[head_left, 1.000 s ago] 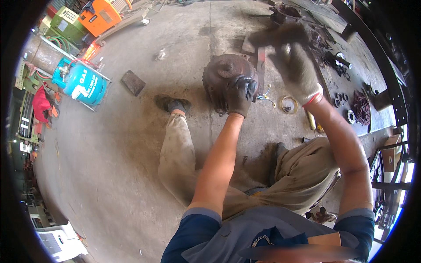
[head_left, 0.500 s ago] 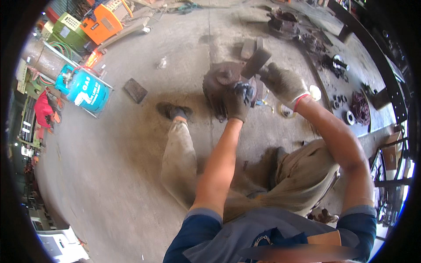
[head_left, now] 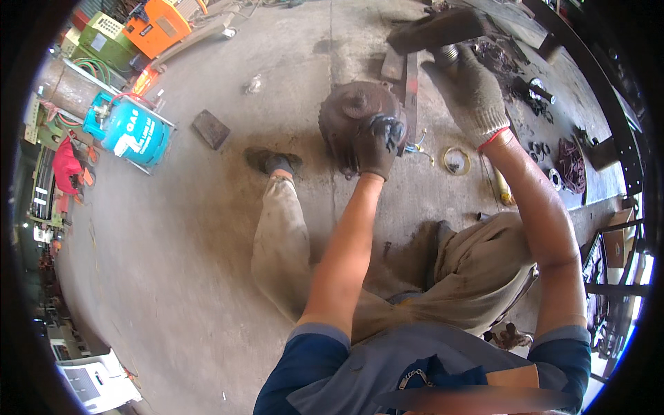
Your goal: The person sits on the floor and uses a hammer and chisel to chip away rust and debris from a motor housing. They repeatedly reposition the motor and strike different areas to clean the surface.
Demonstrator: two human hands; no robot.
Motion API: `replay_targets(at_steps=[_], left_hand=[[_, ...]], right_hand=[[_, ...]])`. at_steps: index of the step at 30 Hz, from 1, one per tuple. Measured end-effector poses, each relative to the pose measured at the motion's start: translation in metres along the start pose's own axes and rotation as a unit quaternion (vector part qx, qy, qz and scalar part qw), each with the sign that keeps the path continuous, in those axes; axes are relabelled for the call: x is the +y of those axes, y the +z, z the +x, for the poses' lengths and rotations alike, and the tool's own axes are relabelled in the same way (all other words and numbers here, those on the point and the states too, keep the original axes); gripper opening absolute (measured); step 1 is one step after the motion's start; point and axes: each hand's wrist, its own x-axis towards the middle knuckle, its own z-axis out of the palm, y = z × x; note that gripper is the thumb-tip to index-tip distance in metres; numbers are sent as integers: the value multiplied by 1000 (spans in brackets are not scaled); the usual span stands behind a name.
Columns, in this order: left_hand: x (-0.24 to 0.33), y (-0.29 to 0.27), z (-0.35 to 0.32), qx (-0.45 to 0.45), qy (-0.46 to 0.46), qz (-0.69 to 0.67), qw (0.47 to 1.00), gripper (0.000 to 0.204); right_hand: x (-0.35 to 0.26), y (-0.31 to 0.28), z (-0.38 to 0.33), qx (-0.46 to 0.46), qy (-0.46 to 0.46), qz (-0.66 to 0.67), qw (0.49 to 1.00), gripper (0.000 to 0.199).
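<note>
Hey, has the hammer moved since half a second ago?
Yes. The hammer in the right hand has moved up and slightly right in the view, farther from the round casing.

Housing (head_left: 351, 105) on flr (head_left: 187, 235); block (head_left: 210, 129) to its L, gas cyl. (head_left: 143, 131) farther L; ring (head_left: 468, 163) to R.

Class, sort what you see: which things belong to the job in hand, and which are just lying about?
In the job:
- rusty casing, under the left hand
- hammer, held in the right hand

Just about, seemingly unused:
- blue gas cylinder
- flat block
- yellow ring
- orange machine
</note>
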Motion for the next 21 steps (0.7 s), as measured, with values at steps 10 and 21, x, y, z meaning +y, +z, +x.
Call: replay_targets(at_steps=[10, 21], left_hand=[[-2, 1, -1, -13, 4, 36, 999, 16], [-2, 2, 1, 17, 8, -11, 1000, 25]], right_hand=[[12, 0, -3, -3, 1, -38, 999, 39], [-3, -5, 2, -32, 31, -21, 999, 39]])
